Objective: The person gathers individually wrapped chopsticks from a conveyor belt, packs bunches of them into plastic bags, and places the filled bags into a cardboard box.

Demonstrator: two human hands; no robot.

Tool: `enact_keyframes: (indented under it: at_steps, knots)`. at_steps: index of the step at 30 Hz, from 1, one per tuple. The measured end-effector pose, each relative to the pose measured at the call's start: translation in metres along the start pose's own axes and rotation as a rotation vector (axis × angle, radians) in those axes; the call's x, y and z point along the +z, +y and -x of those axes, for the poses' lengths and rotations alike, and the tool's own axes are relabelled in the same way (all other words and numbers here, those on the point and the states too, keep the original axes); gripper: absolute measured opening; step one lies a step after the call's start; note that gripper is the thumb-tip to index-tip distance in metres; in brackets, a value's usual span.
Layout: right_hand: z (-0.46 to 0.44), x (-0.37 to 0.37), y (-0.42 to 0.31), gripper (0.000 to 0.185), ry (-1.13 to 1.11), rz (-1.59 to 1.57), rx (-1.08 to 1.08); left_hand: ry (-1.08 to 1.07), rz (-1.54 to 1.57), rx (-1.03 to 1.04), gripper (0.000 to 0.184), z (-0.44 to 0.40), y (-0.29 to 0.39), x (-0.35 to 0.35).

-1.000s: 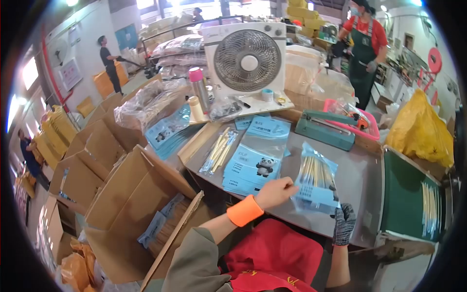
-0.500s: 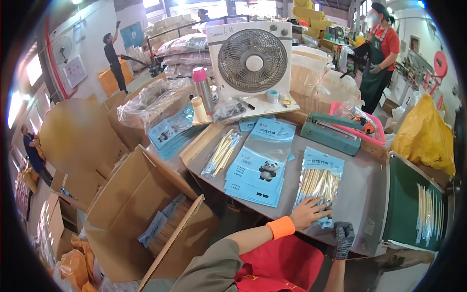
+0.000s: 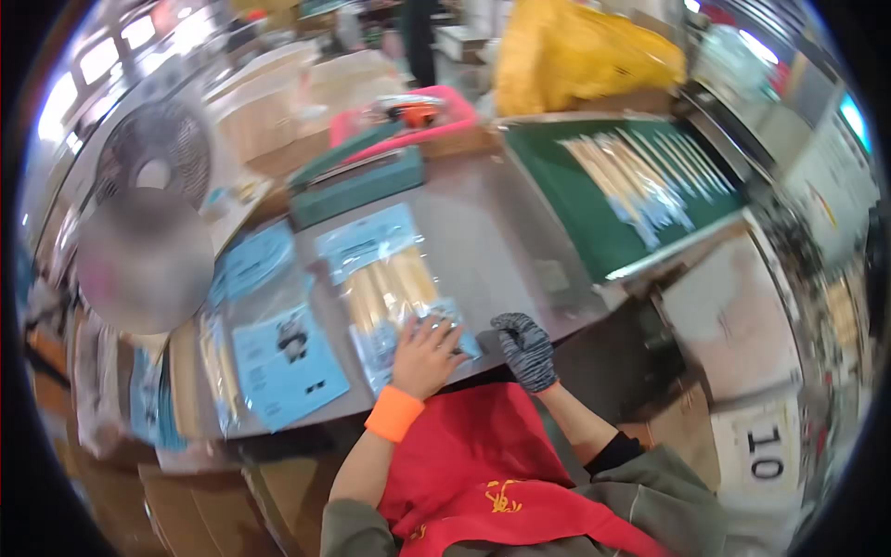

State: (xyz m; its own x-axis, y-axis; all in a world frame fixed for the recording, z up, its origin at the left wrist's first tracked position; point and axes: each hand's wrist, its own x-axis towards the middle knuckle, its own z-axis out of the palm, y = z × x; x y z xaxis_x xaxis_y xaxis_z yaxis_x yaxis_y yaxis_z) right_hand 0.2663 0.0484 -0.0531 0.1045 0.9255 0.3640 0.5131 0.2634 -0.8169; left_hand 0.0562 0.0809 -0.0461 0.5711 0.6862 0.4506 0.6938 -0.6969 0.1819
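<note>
My bare left hand (image 3: 426, 355), with an orange wristband, lies with fingers spread on the lower end of a blue-printed clear bag (image 3: 379, 278) filled with wrapped sticks. To the right, at the table's front edge, my right hand (image 3: 525, 351) wears a grey knitted glove. Its fingers are curled, and whether anything is in them cannot be made out. Flat blue panda bags (image 3: 288, 357) lie left of the filled bag, with a few wrapped sticks (image 3: 219, 371) beside them. A green sealer (image 3: 360, 186) stands behind the filled bag.
Wrapped sticks (image 3: 617, 176) lie on a green surface (image 3: 571, 209) at the right. A pink basket (image 3: 455, 116) sits behind the sealer, near a yellow bag (image 3: 585, 60). At the left stands a fan (image 3: 153, 167). Cardboard boxes (image 3: 200, 511) are below the table.
The view has swung right. My left hand first came onto the filled bag, which now lies flat, and remains there. My gloved right hand has come away from the bag's edge.
</note>
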Motion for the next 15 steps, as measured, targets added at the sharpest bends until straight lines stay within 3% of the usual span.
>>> enact_keyframes:
  at_steps: [1,3,6,8,10,12,15]
  knots:
    - [0.002,-0.010,0.002,0.016,0.044,0.012,0.021,0.006,-0.050,0.011,0.050,0.001,-0.007,0.007]
    - [0.006,-0.030,0.004,0.019,0.222,0.373,-0.240,-0.002,-0.085,0.031,0.049,-0.008,-0.010,0.006]
    - [0.008,-0.052,0.037,0.037,0.358,0.632,-0.043,-0.007,-0.101,-0.042,0.049,-0.018,-0.009,-0.015]
    - [0.002,-0.069,0.065,0.041,0.395,0.837,-0.087,-0.010,-0.038,-0.106,0.049,-0.034,-0.003,-0.024]
    - [-0.007,-0.075,0.065,0.042,0.300,0.849,-0.090,0.097,0.240,-0.115,0.045,-0.059,0.005,-0.024]
    - [-0.016,-0.061,0.064,0.037,0.183,0.721,-0.042,0.185,0.315,-0.100,0.040,-0.081,0.007,-0.003]
    - [-0.022,-0.023,0.047,0.034,0.028,0.595,-0.236,0.144,0.283,-0.105,0.035,-0.090,-0.003,0.038]
